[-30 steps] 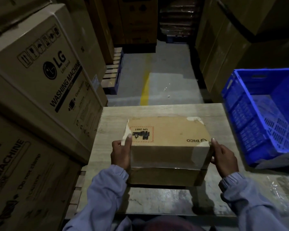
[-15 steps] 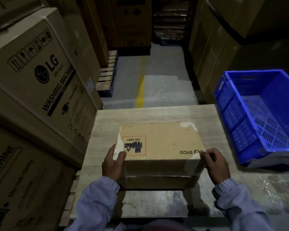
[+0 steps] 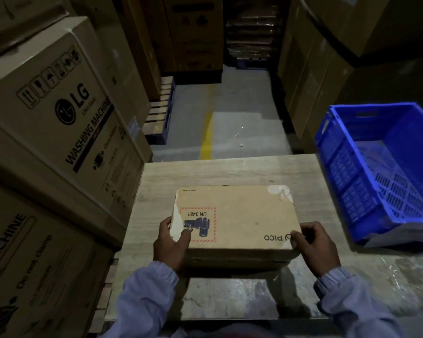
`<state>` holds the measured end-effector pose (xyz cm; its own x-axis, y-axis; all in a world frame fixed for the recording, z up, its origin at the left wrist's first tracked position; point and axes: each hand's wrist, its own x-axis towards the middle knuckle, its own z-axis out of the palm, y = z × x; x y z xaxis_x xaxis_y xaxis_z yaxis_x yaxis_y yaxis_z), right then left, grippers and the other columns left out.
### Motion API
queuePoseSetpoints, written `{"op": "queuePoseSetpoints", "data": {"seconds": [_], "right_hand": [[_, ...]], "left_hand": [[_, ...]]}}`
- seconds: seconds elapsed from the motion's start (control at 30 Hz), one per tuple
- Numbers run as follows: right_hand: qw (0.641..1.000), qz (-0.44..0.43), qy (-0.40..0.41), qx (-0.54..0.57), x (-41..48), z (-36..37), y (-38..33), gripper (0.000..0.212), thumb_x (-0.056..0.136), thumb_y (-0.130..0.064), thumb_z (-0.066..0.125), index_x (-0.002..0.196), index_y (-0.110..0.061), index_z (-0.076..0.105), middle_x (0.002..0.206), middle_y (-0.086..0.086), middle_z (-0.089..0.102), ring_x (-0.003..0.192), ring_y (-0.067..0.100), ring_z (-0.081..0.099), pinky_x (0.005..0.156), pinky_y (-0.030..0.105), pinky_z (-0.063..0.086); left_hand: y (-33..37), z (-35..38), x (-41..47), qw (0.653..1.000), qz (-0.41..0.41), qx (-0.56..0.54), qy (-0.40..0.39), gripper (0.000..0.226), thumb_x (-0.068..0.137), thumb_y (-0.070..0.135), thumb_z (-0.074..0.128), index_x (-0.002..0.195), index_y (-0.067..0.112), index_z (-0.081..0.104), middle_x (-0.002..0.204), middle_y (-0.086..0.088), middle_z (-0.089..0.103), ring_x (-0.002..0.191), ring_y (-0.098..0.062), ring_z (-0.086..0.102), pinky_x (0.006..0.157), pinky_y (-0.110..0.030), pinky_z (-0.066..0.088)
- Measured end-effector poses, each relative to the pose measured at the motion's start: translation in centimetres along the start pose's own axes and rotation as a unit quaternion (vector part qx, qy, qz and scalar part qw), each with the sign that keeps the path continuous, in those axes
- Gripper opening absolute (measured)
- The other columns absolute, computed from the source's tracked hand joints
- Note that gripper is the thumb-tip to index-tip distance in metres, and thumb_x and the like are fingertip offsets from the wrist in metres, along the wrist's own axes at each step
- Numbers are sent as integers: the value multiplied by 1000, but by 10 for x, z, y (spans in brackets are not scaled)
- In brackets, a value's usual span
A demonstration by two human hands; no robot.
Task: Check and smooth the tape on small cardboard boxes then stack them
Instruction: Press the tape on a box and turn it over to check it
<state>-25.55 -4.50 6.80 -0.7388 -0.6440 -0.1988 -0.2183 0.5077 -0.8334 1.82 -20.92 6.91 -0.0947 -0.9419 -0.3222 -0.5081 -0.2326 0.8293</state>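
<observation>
Dim warehouse aisle: grey floor with a yellow line (image 3: 206, 135), a pallet (image 3: 160, 113) at the left, cartons (image 3: 59, 106) stacked high on both sides, the near left ones printed LG WASHING MACHINE. In front, a pale wood-grain table (image 3: 230, 172). At its middle, a flat box (image 3: 242, 215), lying squarely on a second box (image 3: 230, 262) of like footprint, with only the near side of that one in sight. On the top face, a red-bordered UN 3481 label (image 3: 197, 224) near the left end and PICO print near the right, both upside down. Whitish tape (image 3: 279, 191) at the far right corner. Left hand (image 3: 171, 242) gripping the box's left end, thumb on the label's edge, fingers round the side. Right hand (image 3: 315, 247) gripping the near right corner, fingers curled at the edge beside the PICO print. Blue crate (image 3: 352, 191) to the right, well apart from the boxes.
</observation>
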Motion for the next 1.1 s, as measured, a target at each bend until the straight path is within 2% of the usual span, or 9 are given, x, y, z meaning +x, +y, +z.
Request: {"op": "queuePoseSetpoints", "data": {"seconds": [0.13, 0.2, 0.27, 0.37, 0.63, 0.83, 0.9, 1.0, 1.1], "right_hand": [[998, -39, -9, -48, -4, 4, -8, 35, 88, -16, 66, 119, -10, 52, 109, 5, 62, 96, 19, 59, 75, 23, 44], [983, -123, 22, -133, -4, 12, -14, 47, 86, -21, 63, 127, -3, 50, 123, 15, 58, 110, 27, 56, 93, 30, 42], [952, -231, 30, -199, -3, 21, -21, 57, 83, -31, 55, 127, 5, 51, 132, 24, 52, 122, 36, 50, 105, 40, 37], [911, -315, -20, -266, 1, 34, -37, 60, 85, -34, 57, 132, 2, 49, 141, 24, 46, 131, 35, 43, 111, 42, 26], [872, -324, -68, -361, 1, 58, -36, 58, 90, -44, 41, 136, -11, 52, 147, 12, 45, 136, 30, 41, 111, 45, 30], [872, -343, -62, -345, 15, 47, -51, 47, 83, -47, 48, 116, -16, 61, 119, 6, 58, 105, 28, 56, 87, 37, 44], [870, -332, -50, -361, 31, 40, -54, 45, 84, -49, 48, 115, -19, 59, 115, 4, 55, 102, 26, 53, 85, 35, 40], [868, -305, -27, -391, 45, 37, -43, 63, 88, -56, 47, 136, -16, 49, 143, 9, 44, 129, 28, 41, 107, 43, 34], [865, -308, -25, -395, 47, 41, -34, 65, 91, -57, 44, 142, -16, 43, 150, 10, 36, 137, 28, 33, 113, 44, 27]], "left_hand": [[3, 3, -4, 998, 11, 55, 16, 57, 88, 22, 67, 136, 20, 38, 122, -11, 60, 95, -24, 58, 80, -33, 50], [6, 7, -3, 988, 88, 121, 36, 72, 84, 23, 67, 144, 19, 28, 136, -12, 50, 117, -29, 53, 94, -42, 48], [12, 11, 2, 952, 197, 231, 36, 82, 82, 29, 62, 151, 15, 21, 155, -11, 28, 143, -32, 25, 116, -47, 28], [26, 20, 5, 903, 294, 313, -5, 76, 85, 37, 46, 153, 13, 21, 161, -4, 11, 149, -20, 5, 120, -34, 3], [22, 33, 6, 862, 311, 400, -21, 70, 89, 45, 23, 153, 18, 22, 161, -3, 16, 149, -19, 10, 121, -36, 5], [38, 23, 23, 842, 342, 417, 18, 51, 81, 40, 51, 128, 19, 53, 133, -4, 52, 117, -25, 51, 98, -40, 42], [40, 21, 35, 839, 352, 414, 21, 50, 81, 40, 49, 126, 20, 54, 133, -4, 51, 119, -27, 49, 99, -40, 39], [32, 24, 42, 846, 343, 408, 2, 58, 86, 43, 41, 142, 24, 42, 155, -4, 32, 141, -25, 29, 117, -40, 20], [28, 26, 42, 847, 342, 407, 5, 61, 87, 45, 36, 145, 26, 39, 157, -1, 28, 144, -21, 23, 119, -39, 16]]}}
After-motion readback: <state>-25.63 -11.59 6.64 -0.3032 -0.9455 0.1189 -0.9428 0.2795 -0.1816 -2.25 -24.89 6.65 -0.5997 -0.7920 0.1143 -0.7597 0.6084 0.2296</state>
